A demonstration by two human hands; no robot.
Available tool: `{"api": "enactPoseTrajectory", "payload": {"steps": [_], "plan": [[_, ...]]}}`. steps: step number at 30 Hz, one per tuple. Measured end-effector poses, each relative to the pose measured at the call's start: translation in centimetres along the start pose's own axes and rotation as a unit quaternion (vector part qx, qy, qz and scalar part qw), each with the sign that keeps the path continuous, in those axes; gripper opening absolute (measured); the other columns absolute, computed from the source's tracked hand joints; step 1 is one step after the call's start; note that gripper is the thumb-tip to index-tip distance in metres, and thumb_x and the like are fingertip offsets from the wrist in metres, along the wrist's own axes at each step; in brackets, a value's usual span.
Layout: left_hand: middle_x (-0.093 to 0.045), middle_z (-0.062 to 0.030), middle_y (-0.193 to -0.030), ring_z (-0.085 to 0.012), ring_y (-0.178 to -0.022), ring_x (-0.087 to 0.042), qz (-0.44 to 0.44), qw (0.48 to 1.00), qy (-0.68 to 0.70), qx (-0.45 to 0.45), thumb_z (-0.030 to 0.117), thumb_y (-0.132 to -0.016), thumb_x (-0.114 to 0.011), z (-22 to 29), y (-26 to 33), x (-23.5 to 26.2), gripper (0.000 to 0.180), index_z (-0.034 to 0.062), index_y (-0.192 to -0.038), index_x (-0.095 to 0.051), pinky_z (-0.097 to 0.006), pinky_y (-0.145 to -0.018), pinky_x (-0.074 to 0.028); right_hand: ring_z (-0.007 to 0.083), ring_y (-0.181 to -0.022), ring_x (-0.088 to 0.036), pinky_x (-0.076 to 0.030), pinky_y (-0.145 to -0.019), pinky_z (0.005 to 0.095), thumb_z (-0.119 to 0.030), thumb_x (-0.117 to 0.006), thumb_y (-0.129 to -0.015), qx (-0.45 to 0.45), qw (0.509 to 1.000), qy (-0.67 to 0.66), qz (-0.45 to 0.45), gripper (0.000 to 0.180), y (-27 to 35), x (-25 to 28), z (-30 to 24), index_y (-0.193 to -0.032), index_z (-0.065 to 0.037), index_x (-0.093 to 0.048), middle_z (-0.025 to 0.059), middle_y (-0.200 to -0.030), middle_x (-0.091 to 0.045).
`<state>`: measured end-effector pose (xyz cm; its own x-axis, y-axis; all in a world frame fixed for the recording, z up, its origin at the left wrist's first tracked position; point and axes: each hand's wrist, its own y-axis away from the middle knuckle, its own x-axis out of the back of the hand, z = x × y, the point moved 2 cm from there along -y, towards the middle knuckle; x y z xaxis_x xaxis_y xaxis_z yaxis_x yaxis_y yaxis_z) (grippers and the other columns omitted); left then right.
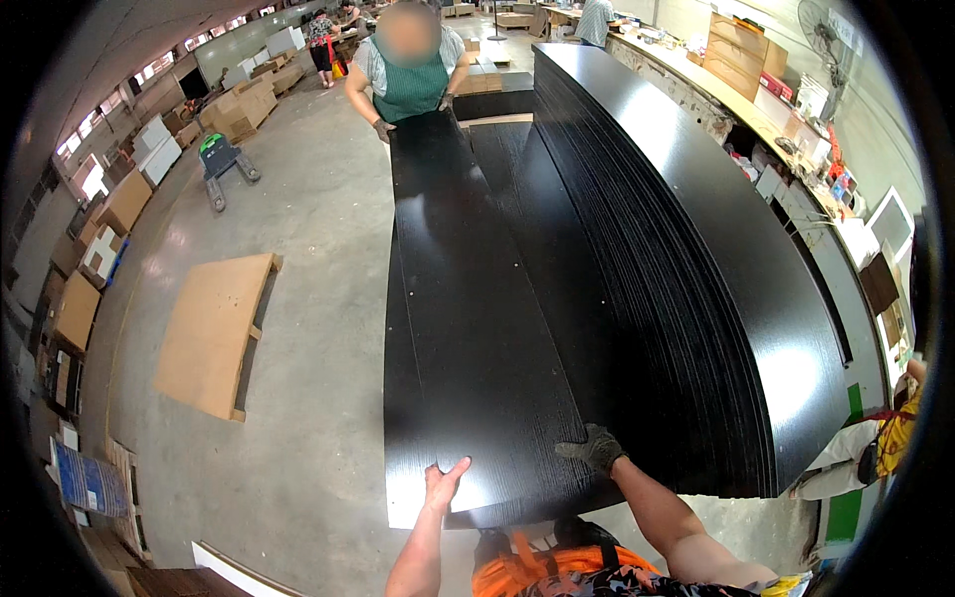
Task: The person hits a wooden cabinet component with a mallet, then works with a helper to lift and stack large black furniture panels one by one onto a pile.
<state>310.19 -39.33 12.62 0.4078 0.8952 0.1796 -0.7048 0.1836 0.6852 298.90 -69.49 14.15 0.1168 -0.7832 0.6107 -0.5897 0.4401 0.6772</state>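
A long black board [468, 298] lies on a low stack of black boards [403, 428], running from me to the far end. My bare left hand [444, 483] grips the near edge of this top board. My right hand [593, 448], in a dark glove, rests on the near end of the boards at the foot of a much taller stack of black boards [696, 259] on the right. At the far end a co-worker in a green apron [410, 80] holds the same top board with both gloved hands.
A light wooden pallet board [214, 333] lies on the concrete floor to the left. A green pallet jack [221, 159] stands further back. Cardboard boxes [119, 204] line the left wall. A workbench with clutter [796, 129] runs along the right. Another person [875, 448] crouches at lower right.
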Motion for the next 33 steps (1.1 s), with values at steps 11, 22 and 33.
{"api": "enactPoseTrajectory", "payload": {"steps": [11, 22, 33], "plan": [[-0.049, -0.0311, -0.116, -0.0334, -0.109, -0.05, 0.087, 0.991, 0.053, -0.084, 0.044, -0.067, -0.077, -0.7, 0.6, -0.6, 0.095, -0.0236, -0.118, -0.034, -0.037, -0.094, -0.04, 0.0354, -0.131, -0.031, -0.029, -0.106, 0.0378, -0.066, -0.073, -0.053, 0.006, 0.989, -0.095, -0.112, 0.119, 5.0, 3.4, -5.7, -0.135, 0.008, -0.029, 0.026, -0.14, -0.032], [-0.018, -0.0275, -0.143, -0.0413, -0.133, -0.015, 0.254, 0.95, -0.117, -0.139, 0.06, -0.073, -0.061, -3.3, -1.3, 4.6, 0.097, -0.0039, -0.137, -0.028, -0.045, -0.11, -0.016, 0.0312, -0.106, -0.057, -0.043, -0.092, 0.0355, -0.057, -0.076, -0.057, 0.072, 0.994, -0.081, 0.006, 0.086, 2.2, -0.6, -3.1, -0.115, 0.004, -0.057, 0.0201, -0.115, -0.059], [-0.045, -0.0196, -0.132, -0.0298, -0.121, -0.044, -0.029, 0.979, 0.201, -0.031, 0.058, -0.079, -0.055, -5.2, -5.3, 10.1, 0.085, -0.004, -0.134, -0.036, -0.036, -0.102, -0.033, 0.0313, -0.11, -0.054, -0.041, -0.094, 0.0363, -0.069, -0.061, -0.064, 0.037, 0.998, 0.042, 0.02, 0.092, 2.9, -10.3, -2.8, -0.117, 0.005, -0.054, 0.0232, -0.12, -0.054]]}}
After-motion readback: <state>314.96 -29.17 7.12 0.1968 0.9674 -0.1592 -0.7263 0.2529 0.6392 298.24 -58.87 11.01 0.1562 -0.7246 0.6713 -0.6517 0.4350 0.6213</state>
